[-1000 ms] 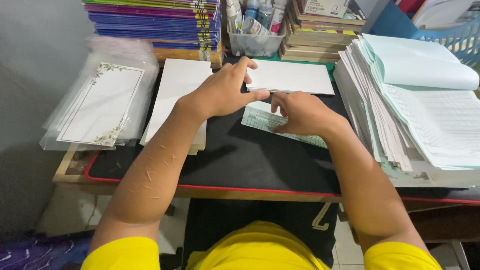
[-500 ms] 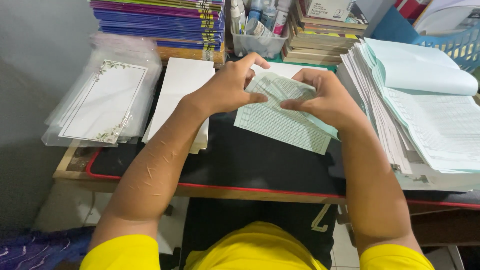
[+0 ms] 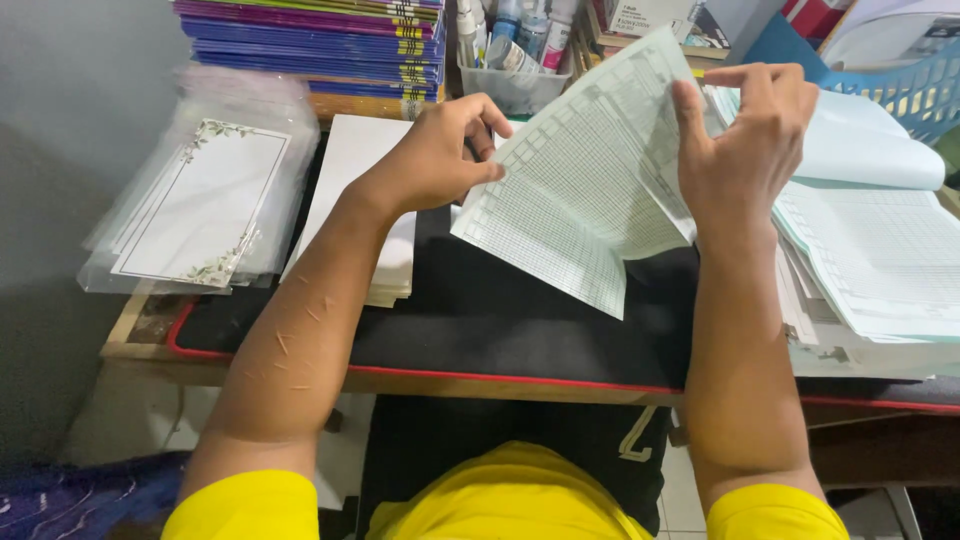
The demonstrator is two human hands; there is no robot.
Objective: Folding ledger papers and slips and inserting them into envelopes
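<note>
Both hands hold one pale green sheet ruled with a fine grid, lifted off the black desk mat and spread open. My left hand pinches the sheet's left edge. My right hand grips its upper right edge, raised higher than the left. The sheet hides the white envelope that lay behind it on the mat.
A stack of white envelopes lies left of the mat. Clear sleeves with floral-bordered cards sit at far left. A tall pile of ruled green sheets fills the right. Notebooks, a tub of bottles and a blue basket line the back.
The ruled sheet went from lying folded on the mat to being lifted and unfolded. My right hand rose up and to the right with it; my left hand stayed on its left edge.
</note>
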